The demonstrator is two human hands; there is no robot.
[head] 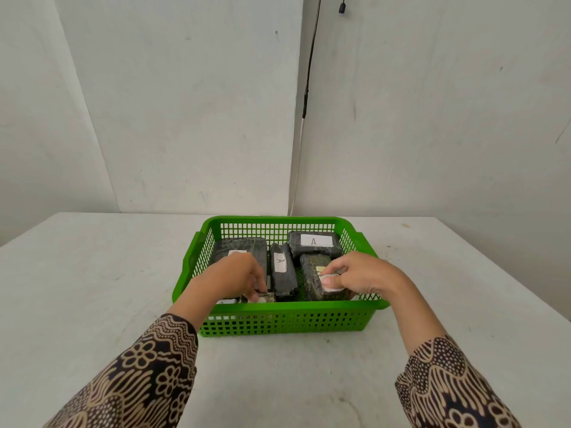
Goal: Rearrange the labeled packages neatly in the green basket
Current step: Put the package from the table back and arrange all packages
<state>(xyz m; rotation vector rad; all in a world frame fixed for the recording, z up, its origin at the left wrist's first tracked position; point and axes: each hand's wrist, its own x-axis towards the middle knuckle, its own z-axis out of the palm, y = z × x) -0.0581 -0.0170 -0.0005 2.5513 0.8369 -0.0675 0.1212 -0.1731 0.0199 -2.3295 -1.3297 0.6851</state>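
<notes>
A green slatted basket (278, 319) sits mid-table with several black wrapped packages bearing white labels. One marked A (314, 242) lies at the back right, a narrow one marked A (281, 270) stands lengthwise in the middle, and a large one (244, 247) fills the back left. My left hand (234, 279) reaches into the front left corner, fingers closed on a small package (265, 298) there. My right hand (358, 276) grips the front right package (315, 279), thumb on its label.
The basket rests on a white table (92, 288) against a white wall. A black cable (309, 72) hangs down the wall behind the basket. My patterned sleeves cover both forearms near the bottom edge.
</notes>
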